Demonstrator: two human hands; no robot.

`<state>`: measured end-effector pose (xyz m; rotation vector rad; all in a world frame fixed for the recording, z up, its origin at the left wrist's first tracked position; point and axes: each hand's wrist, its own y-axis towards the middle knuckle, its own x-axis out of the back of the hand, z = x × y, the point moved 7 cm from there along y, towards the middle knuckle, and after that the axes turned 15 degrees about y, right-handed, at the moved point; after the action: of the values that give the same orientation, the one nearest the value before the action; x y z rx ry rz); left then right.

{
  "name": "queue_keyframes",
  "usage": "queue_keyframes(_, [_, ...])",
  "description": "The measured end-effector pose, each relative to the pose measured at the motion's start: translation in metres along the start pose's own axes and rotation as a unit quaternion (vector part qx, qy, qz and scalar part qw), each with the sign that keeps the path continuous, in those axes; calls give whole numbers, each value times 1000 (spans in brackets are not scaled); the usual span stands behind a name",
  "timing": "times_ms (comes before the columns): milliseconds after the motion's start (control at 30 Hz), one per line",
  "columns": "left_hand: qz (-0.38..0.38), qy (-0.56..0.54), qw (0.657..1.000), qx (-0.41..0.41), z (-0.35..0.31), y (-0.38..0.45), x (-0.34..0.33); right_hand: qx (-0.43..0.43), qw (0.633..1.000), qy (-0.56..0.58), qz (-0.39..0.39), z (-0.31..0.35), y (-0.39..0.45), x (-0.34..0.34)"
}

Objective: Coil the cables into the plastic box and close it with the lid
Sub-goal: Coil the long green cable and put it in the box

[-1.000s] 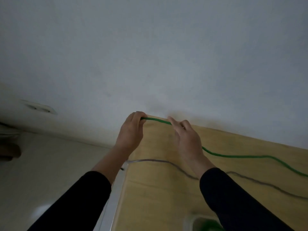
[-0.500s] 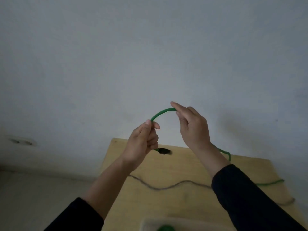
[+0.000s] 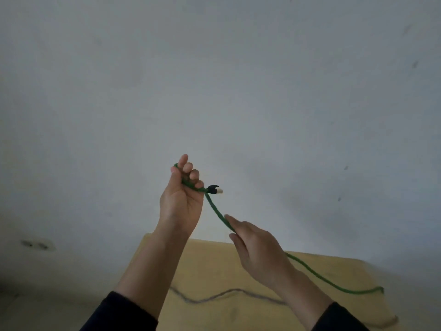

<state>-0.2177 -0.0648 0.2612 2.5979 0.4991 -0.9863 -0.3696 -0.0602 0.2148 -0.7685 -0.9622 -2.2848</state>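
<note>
I see my left hand clenched on the green cable, right hand pinching it, above a tan table with a grey cable against a pale wall.

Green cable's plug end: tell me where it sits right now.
In the head view, the black plug sticks out just right of the raised left hand, above the right hand and the wooden table.

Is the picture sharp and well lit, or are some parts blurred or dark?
Head view: dim, flat light; the green cable and its plug look fairly sharp; the grey cable on the table is soft; faint shadows on the wall.
</note>
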Motion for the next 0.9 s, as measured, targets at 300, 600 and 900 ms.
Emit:
queue_keyframes(300, [152, 513, 841, -83, 26, -40, -37, 36, 998, -8, 46, 71, 35, 70])
queue_keyframes(600, [273, 229, 931, 83, 24, -60, -59, -88, 947, 307, -39, 33, 69, 117])
queue_keyframes(900, [98, -25, 995, 10, -33, 15, -39, -157, 977, 140, 35, 3, 49, 28])
